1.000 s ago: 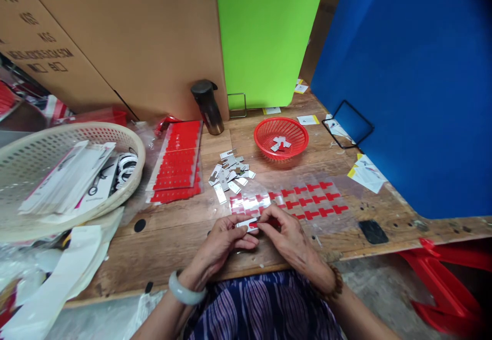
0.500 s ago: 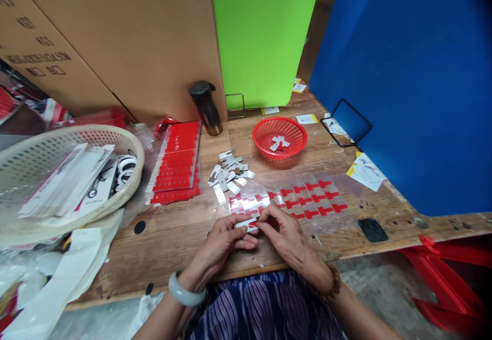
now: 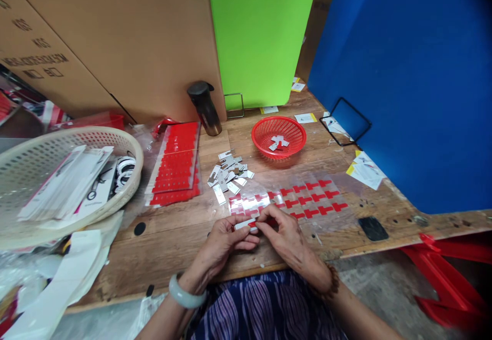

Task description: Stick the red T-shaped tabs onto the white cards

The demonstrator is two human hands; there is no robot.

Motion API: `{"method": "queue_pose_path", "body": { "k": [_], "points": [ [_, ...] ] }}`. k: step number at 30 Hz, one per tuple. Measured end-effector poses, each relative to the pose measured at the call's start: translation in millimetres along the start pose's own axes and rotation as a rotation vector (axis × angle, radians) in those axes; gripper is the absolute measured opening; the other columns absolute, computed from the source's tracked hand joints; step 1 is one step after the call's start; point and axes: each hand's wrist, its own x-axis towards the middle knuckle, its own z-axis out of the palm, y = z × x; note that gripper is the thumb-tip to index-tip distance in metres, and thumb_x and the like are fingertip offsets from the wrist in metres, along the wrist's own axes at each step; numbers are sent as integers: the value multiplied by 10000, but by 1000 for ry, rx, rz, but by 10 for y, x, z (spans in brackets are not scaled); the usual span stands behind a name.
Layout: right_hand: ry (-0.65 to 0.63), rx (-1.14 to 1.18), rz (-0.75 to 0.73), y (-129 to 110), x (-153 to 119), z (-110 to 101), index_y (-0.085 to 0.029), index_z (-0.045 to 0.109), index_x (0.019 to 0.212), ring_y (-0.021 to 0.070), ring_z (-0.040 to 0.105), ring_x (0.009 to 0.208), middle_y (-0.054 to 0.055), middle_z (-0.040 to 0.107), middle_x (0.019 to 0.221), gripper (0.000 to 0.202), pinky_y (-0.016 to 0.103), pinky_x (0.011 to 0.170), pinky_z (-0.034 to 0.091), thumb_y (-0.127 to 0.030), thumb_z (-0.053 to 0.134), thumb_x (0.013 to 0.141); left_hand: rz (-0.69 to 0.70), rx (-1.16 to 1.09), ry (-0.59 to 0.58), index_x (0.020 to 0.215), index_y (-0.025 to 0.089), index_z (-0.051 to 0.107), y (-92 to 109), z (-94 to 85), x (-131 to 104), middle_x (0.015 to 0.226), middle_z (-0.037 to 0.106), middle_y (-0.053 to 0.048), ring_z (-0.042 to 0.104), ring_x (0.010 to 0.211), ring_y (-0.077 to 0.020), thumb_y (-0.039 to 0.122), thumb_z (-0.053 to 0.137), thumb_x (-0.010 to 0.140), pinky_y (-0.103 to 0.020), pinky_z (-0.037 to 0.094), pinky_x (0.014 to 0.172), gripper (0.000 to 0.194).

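Note:
Near the table's front edge, my left hand [image 3: 229, 237] pinches a small white metal tag [image 3: 243, 224] between thumb and fingers. My right hand [image 3: 286, 235] has its thumb and forefinger closed on a small red sticker [image 3: 252, 223] at the tag's right end. Just beyond my hands lies a clear sheet with rows of red T-shaped stickers [image 3: 307, 200]. A loose pile of similar tags [image 3: 229, 172] is behind and left of that sheet. Farther back, a red plastic basket [image 3: 265, 150] holds several tags with red on them.
To the left are stacked red sticker sheets [image 3: 175, 158] and a large cream basket [image 3: 139, 168] of printed cards. A dark tumbler [image 3: 207, 112] stands against the cardboard box [image 3: 154, 38]. Green [image 3: 261, 38] and blue [image 3: 400, 94] panels rise at the back and right. Printed cards [image 3: 365, 171] lie beside the blue one.
The tag has tilted slightly between my fingers, and the red sticker at its right end shows at a slightly different angle. Both hands stay in nearly the same place.

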Motion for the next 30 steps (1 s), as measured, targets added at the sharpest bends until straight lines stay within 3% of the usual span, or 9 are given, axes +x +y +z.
{"method": "queue_pose_path", "body": {
  "k": [7, 16, 24, 30],
  "points": [
    [20, 5, 3, 31, -8, 40, -206, 525, 740, 123, 518, 664, -30, 570, 718, 87, 241, 631, 400, -127, 526, 776, 34, 43, 27, 999, 62, 638, -36, -3, 14, 778, 732, -121, 702, 626, -165, 220, 787, 646, -216, 561, 596, 415],
    [32, 66, 117, -73, -57, 90, -196, 536, 679, 136, 514, 673, -26, 560, 691, 109, 254, 637, 398, -135, 535, 770, 150, 139, 121, 997, 77, 619, -54, 4, 3, 708, 724, -77, 676, 570, -136, 265, 763, 656, -217, 543, 593, 415],
    [77, 22, 35, -91, -69, 66, -199, 522, 683, 160, 513, 786, 2, 544, 792, 120, 274, 717, 392, -111, 519, 765, 155, 144, 97, 981, 67, 622, -39, 0, 7, 705, 723, -83, 672, 555, -135, 272, 773, 639, -200, 529, 559, 427],
    [-4, 39, 121, -110, -34, 25, -198, 517, 755, 134, 508, 698, -23, 544, 728, 95, 253, 665, 386, -119, 486, 797, 129, 136, 85, 1001, 54, 615, -35, -16, 3, 704, 726, -90, 673, 551, -133, 270, 776, 636, -198, 535, 560, 454]
  ]
}}
